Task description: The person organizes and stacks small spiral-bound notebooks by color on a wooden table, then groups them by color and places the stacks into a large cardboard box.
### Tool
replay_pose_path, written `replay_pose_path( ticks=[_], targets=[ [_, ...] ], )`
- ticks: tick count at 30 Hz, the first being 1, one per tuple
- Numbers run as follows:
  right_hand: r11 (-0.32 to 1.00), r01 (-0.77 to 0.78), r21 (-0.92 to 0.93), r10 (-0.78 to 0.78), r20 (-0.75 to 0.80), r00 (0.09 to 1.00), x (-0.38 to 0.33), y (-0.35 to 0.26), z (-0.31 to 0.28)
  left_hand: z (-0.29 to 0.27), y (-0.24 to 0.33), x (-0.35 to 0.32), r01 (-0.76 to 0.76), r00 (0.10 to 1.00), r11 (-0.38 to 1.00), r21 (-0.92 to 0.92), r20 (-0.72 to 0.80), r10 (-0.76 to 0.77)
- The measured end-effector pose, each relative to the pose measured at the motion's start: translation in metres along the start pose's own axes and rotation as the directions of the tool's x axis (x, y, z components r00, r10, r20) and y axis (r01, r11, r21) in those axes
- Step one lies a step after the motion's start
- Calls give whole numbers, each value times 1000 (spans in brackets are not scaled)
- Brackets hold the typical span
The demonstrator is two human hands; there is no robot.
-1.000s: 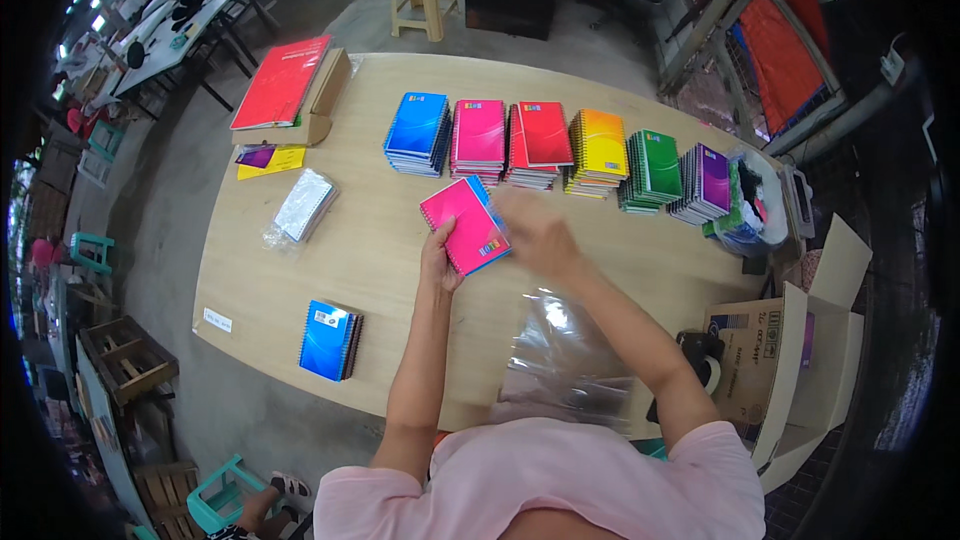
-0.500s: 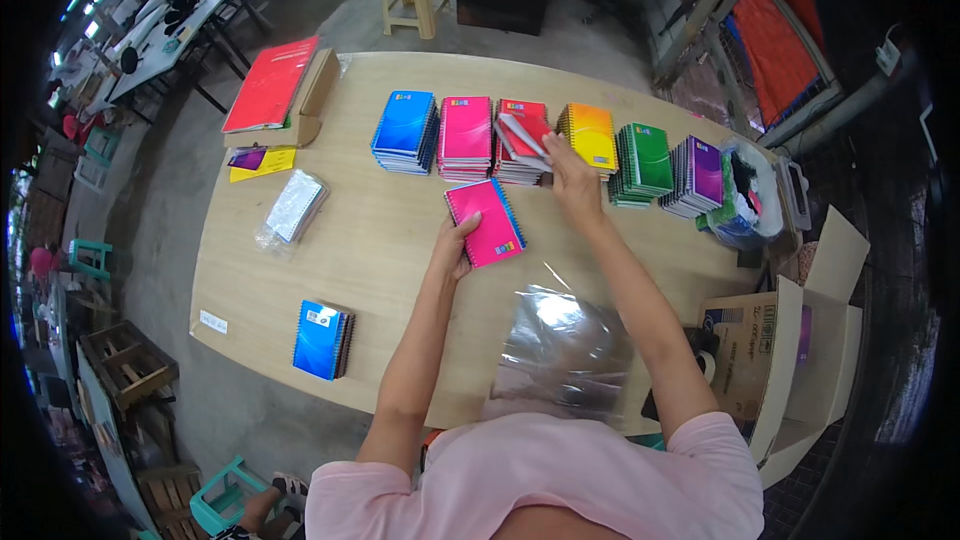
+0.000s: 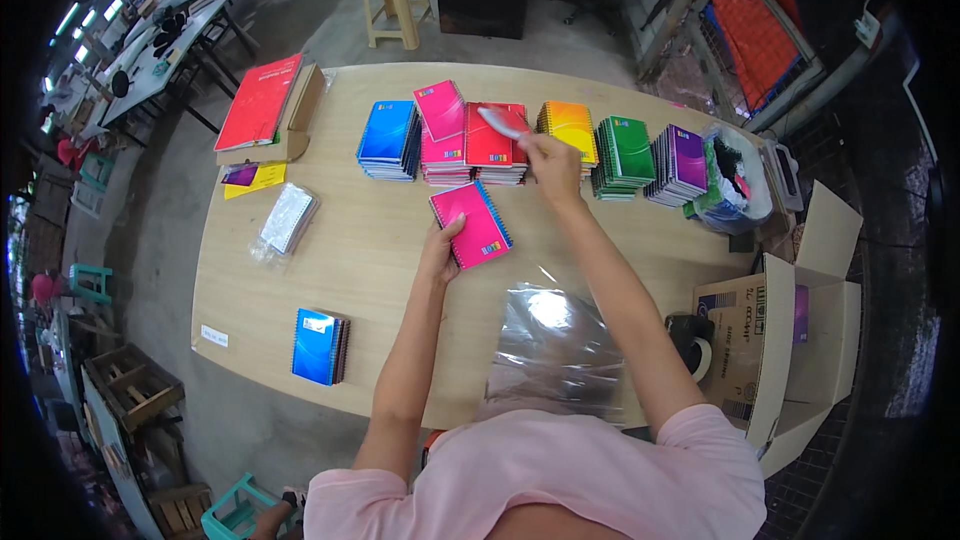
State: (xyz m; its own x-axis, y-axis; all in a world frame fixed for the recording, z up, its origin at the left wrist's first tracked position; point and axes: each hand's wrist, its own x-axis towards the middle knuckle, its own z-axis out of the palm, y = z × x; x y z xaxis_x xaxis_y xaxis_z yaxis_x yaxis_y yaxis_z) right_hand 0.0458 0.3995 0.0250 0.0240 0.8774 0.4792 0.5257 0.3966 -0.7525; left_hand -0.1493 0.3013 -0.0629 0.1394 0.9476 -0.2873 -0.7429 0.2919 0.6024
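My left hand (image 3: 440, 248) grips a pink spiral notebook (image 3: 473, 225) by its left edge, thumb on the cover. A blue edge shows beneath it along the right side. Farther back, my right hand (image 3: 553, 162) is closed at the red notebook stack (image 3: 492, 148), pinching the edge of a red notebook (image 3: 505, 122) that is lifted, tilted and blurred. Just left, the pink notebook stack (image 3: 445, 168) has a loose pink notebook (image 3: 440, 108) lying askew on top. The yellow notebook stack (image 3: 567, 130) stands right beside my right hand.
In the same row stand blue (image 3: 387, 138), green (image 3: 625, 150) and purple notebook stacks (image 3: 682, 160). A clear plastic sheet (image 3: 550, 350) lies near me. Leftward are a small blue notebook stack (image 3: 318, 345), a plastic-wrapped pack (image 3: 288, 218) and a red folder (image 3: 260, 105). An open carton (image 3: 735, 330) stands right.
The red notebook in my right hand has tilted and shifted over its stack. A pink notebook now lies askew on the pink stack. My left hand still holds its notebook.
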Motion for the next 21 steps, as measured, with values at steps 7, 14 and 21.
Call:
replay_pose_path(
  ticks=[7, 14, 21],
  targets=[
    [795, 595, -114, -562, 227, 795, -91, -37, -15, 13, -2, -1, 108, 992, 938, -330, 104, -78],
    [885, 395, -247, -318, 300, 900, -24, -20, 26, -18, -29, -12, -12, 997, 985, -175, -71, 0],
    [756, 388, -528, -96, 497, 862, -1, 58, 43, -43, 10, -52, -52, 987, 991, -126, -158, 32]
  ],
)
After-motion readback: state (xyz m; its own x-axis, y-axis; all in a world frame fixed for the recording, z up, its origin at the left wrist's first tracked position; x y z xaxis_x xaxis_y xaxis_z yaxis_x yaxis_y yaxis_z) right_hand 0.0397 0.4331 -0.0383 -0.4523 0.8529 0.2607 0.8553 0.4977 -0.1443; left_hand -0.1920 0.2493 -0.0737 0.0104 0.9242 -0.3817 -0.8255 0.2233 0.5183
